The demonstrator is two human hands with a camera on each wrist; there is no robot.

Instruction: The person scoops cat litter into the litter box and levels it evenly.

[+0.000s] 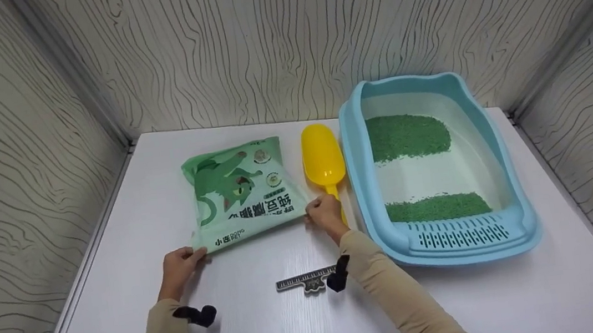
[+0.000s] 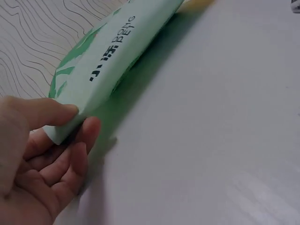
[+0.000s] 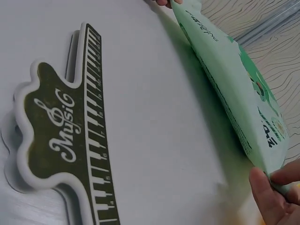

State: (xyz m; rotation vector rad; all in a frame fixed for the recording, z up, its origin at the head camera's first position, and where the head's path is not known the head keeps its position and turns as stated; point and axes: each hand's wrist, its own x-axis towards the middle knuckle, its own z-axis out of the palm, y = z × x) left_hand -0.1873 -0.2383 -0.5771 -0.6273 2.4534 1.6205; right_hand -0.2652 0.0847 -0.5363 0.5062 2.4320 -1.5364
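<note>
A green and white bag of cat litter (image 1: pixel 244 195), printed with a cat, lies on the white table with its near edge lifted. My left hand (image 1: pixel 178 268) pinches the bag's near left corner between thumb and fingers, as the left wrist view (image 2: pixel 51 159) also shows. At the near right corner my right hand (image 1: pixel 326 214) pinches the bag too, beside the handle of a yellow scoop (image 1: pixel 323 155). In front of the bag lies a piano-key patterned clip (image 3: pixel 61 126) marked "Music", partly hidden by the right wrist's camera in the head view.
To the right stands a light blue litter box (image 1: pixel 358 170) with two patches of green litter (image 1: pixel 407 134) on its white floor and a slotted front ledge (image 1: pixel 463 234). Wood-grain patterned walls (image 1: pixel 238 44) enclose the table (image 1: pixel 259 327) at the back and sides.
</note>
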